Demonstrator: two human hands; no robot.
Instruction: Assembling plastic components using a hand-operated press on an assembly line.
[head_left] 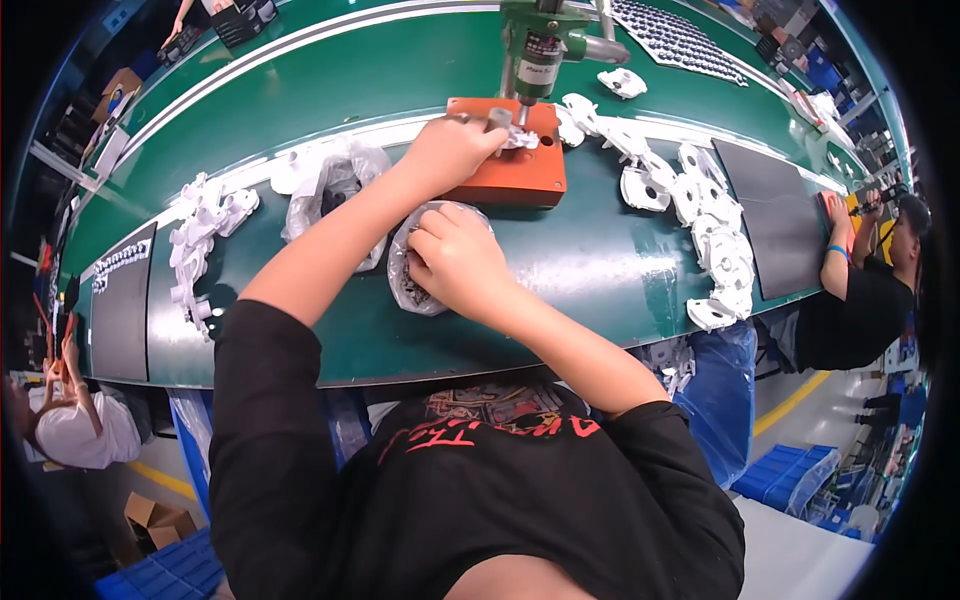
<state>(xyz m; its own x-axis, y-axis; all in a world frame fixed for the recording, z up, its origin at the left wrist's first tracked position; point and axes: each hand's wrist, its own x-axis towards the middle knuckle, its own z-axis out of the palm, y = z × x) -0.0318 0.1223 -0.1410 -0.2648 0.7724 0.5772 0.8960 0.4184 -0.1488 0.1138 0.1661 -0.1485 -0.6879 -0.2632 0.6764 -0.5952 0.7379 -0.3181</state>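
Observation:
My left hand (450, 152) reaches over the orange fixture block (510, 185). Its fingers are closed around a short grey cylindrical piece (499, 119). Just beside the fingertips, a small white plastic part (520, 139) rests on top of the block. Above it stands a green bench press (538, 65), its metal spindle pointing down at the part. Nearer to me, my right hand (455, 258) dips into a round container lined with clear plastic (402, 285), which holds small dark metal pieces. The fingers of that hand are curled, and whatever they grip is hidden.
White plastic housings (722, 245) form a curved row on the right; another cluster (195, 240) lies left. A plastic bag (325, 190) sits left of the fixture. Dark mats (770, 220) flank the table. Co-workers sit at both sides; a tray of parts (680, 40) lies behind.

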